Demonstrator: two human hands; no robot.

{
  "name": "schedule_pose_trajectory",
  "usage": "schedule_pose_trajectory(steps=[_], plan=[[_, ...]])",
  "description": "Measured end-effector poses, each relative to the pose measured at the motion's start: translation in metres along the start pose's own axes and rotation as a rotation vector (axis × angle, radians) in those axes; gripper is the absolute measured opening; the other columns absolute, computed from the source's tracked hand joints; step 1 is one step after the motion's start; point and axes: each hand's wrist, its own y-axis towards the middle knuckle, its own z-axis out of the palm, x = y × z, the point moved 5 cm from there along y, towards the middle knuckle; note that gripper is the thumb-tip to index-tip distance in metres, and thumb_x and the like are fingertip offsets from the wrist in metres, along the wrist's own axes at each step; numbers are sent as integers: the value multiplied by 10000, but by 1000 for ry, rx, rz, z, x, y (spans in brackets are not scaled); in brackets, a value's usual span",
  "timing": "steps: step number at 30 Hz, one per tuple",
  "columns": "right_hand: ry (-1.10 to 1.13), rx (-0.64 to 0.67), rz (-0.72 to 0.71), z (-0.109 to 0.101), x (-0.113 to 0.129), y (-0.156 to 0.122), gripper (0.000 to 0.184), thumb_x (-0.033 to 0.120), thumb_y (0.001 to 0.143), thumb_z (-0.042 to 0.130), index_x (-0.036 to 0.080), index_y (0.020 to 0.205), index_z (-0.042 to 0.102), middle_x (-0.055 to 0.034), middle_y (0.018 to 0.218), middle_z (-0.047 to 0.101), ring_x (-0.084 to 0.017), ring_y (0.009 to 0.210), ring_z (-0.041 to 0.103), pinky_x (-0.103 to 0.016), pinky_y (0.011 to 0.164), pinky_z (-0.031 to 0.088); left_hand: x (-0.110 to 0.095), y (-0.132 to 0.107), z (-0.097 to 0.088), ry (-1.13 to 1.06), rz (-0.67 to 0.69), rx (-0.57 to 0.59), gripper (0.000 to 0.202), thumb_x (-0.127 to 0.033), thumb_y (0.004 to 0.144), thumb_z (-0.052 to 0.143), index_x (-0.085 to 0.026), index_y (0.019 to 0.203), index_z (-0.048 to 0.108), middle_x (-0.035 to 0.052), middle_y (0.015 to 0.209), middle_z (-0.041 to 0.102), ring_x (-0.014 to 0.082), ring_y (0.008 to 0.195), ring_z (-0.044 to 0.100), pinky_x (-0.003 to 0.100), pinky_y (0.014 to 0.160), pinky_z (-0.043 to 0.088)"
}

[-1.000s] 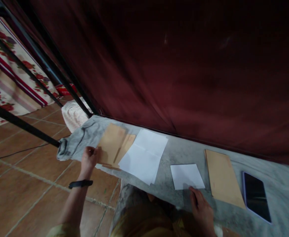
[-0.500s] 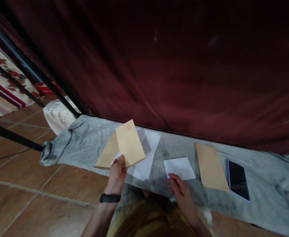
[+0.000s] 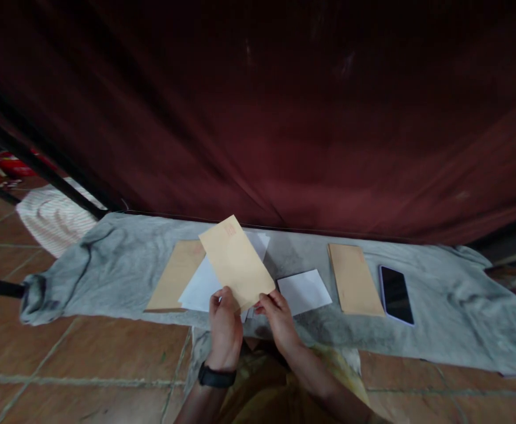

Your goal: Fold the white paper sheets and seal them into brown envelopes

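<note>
Both my hands hold up one brown envelope (image 3: 235,262) by its near end, above a grey cloth (image 3: 107,265) spread on the floor. My left hand (image 3: 223,321), with a black band on the wrist, pinches its lower left corner. My right hand (image 3: 278,318) grips the lower right corner. Under the envelope lie white sheets (image 3: 200,285) and another brown envelope (image 3: 175,275) flat on the cloth. A small folded white paper (image 3: 304,290) lies just right of my right hand.
Further right on the cloth lie a brown envelope stack (image 3: 353,278) and a dark phone (image 3: 396,286). A dark red curtain (image 3: 284,118) hangs behind. A black metal frame (image 3: 41,171) and a striped white cloth (image 3: 52,215) stand at left on brown floor tiles (image 3: 85,365).
My left hand lifted a brown envelope from the left pile and carried it toward the middle. My right hand left the folded white paper and took hold of the envelope too. The view swung left.
</note>
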Motion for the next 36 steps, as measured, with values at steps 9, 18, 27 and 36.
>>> schedule_pose_trajectory(steps=[9, 18, 27, 36], plan=[[52, -28, -47, -16, 22, 7, 298, 470, 729, 729, 205, 858, 683, -6, 762, 709, -163, 670, 627, -264, 616, 512, 20, -7, 8, -33, -260, 198, 303, -280, 619, 845, -201, 701, 564, -12, 781, 709, 151, 742, 679, 284, 720, 525], [47, 47, -71, -15, 40, 14, 352, 535, 712, 734, 215, 858, 717, -22, 774, 737, -224, 788, 679, -298, 670, 525, 16, -35, 22, 7, -309, 304, 365, -283, 580, 921, -215, 713, 587, -20, 836, 702, 124, 724, 657, 238, 654, 516], [-154, 170, -140, -42, 79, 16, 272, 490, 744, 715, 223, 784, 746, 17, 680, 696, -196, 663, 624, -302, 661, 507, -14, -38, -9, 679, 361, 386, 375, -480, 710, 837, -251, 946, 657, 70, 937, 681, 256, 899, 678, 388, 794, 556], [-214, 469, -3, -41, 91, -6, 302, 470, 728, 768, 186, 832, 770, 24, 701, 692, -143, 635, 586, -234, 626, 463, -59, -45, 32, 1451, 1367, 935, 1111, -446, 700, 849, -165, 1566, 212, 304, 1653, 115, 466, 1528, 148, 707, 1183, 165]])
